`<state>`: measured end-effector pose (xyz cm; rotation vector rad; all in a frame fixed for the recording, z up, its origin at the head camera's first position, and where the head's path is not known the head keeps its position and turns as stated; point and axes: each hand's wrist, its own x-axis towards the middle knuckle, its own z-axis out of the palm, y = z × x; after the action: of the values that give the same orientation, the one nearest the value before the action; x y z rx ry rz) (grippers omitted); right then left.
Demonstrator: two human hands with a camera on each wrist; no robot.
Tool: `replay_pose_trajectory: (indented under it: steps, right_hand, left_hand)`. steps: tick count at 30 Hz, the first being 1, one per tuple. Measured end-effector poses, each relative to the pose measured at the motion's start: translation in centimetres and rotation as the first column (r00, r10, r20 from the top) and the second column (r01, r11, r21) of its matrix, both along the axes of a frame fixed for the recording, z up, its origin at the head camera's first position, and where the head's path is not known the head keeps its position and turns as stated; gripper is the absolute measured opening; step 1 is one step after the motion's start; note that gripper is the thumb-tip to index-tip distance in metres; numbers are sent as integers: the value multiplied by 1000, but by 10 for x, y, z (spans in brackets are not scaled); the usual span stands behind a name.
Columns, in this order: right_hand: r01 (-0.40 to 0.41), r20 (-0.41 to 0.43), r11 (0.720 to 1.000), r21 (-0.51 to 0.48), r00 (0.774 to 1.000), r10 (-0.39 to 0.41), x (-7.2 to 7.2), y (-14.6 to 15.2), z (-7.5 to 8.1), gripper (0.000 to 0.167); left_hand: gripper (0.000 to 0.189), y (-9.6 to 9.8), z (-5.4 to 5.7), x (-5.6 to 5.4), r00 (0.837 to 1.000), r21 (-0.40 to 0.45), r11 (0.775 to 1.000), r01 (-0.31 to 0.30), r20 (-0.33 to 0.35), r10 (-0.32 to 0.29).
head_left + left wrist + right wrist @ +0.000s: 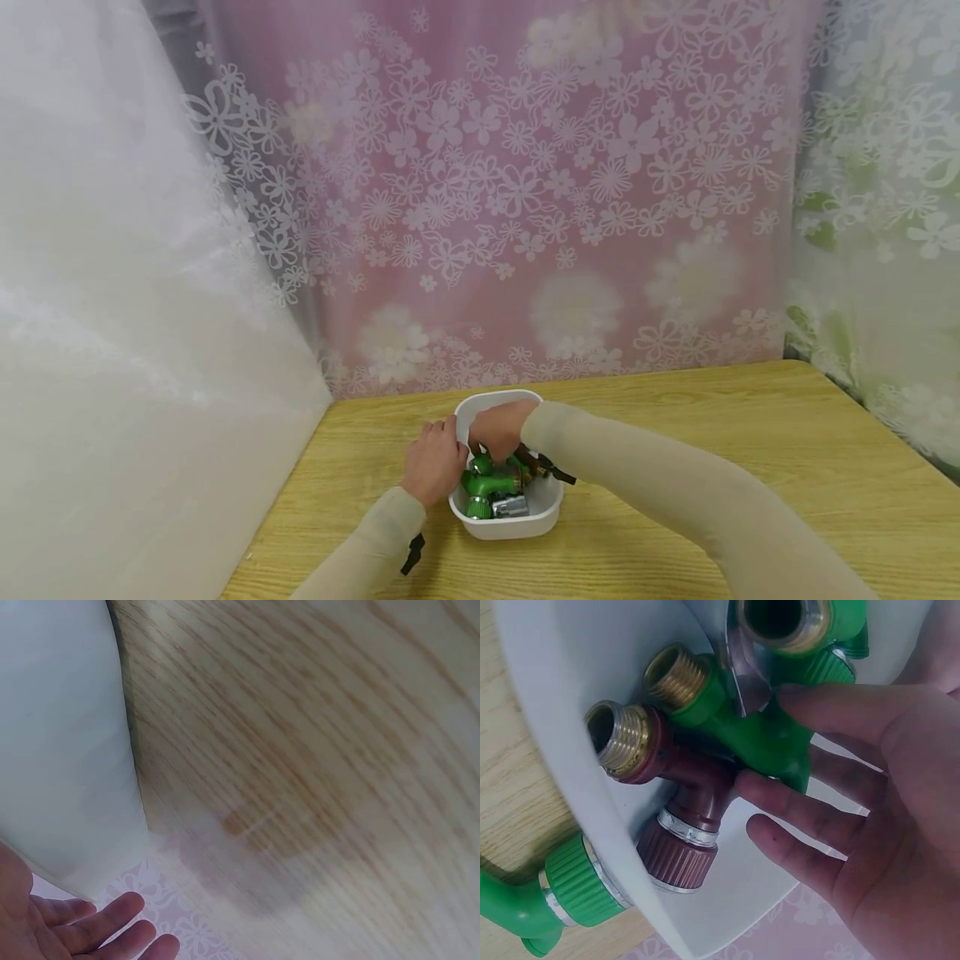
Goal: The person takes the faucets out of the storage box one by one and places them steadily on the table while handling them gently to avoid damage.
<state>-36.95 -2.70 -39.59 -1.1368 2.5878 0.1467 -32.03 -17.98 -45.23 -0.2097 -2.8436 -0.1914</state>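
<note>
A white plastic bin (pixel 517 528) stands on the table, holding several plastic taps. My right hand (pixel 498 427) is down inside it. In the right wrist view, its thumb and fingers (pixel 832 709) grip the body of a green tap (pixel 742 739) with a brass threaded end. A maroon tap (pixel 697 780) lies just beside those fingers. Another green tap (pixel 491 483) and a silver metal part (pixel 510 506) sit at the bin's near end. My left hand (pixel 435 458) rests at the bin's left rim; the left wrist view shows its fingers loosely extended.
Outside the bin wall, a green tap with a ribbed knob (pixel 581 881) lies on the table; my right sleeve hides that spot in the head view. The wooden table (pixel 750 433) extends to the right. A pink floral curtain (pixel 525 208) hangs behind, with a white sheet (pixel 135 333) at left.
</note>
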Motion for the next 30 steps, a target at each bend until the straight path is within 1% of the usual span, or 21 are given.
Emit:
replay_pose_trajectory:
  steps: [3,6,13,19,24,27,30]
  right_hand:
    - [6,-9,1000,-8,1000,-6,2,0,2,24]
    - [-5,-24,1000,-18,1000,5,3,1,4,23]
    - [-83,-95,997,-5,992,83,5,2,3,24]
    - [-85,-113,996,-43,990,79,8,4,6,27]
    - [-121,-158,992,-36,981,114,9,7,7,26]
    - [-134,-191,991,-28,973,126,8,9,7,26]
    - [-132,-206,991,-31,971,123,8,11,9,26]
  left_hand:
    - [41,0,1,1,1000,0,1000,-3,-1,3]
    - [41,0,1,1,1000,-1,1000,-4,0,4]
    - [38,-1,-1,0,1000,7,1000,15,-19,-14]
    - [38,-2,-2,1,999,2,1000,27,-29,-27]
    - [38,-2,-2,1,999,2,1000,27,-38,-27]
    - [39,-1,-1,1,999,3,1000,21,-28,-21]
    - [39,-1,-1,1,1000,4,1000,13,-14,-13]
